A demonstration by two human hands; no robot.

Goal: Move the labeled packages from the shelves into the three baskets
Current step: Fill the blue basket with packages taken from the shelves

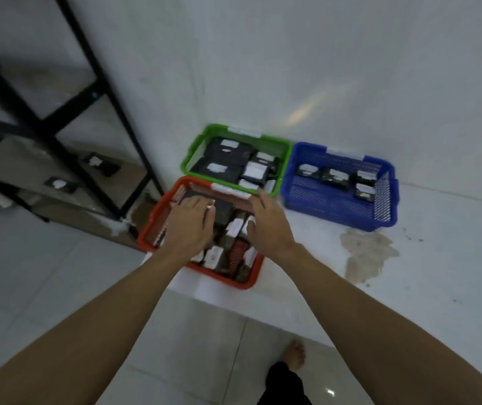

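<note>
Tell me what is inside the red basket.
The red basket holds a crowded pile of dark packages with white labels. The left hand and right hand reach into it and cover much of the contents, so the count cannot be told.

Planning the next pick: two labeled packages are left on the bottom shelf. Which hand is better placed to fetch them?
Left, probably. The left hand is over the red basket on the side next to the shelf, where the two packages lie. The right hand sits farther away, toward the blue basket.
</note>
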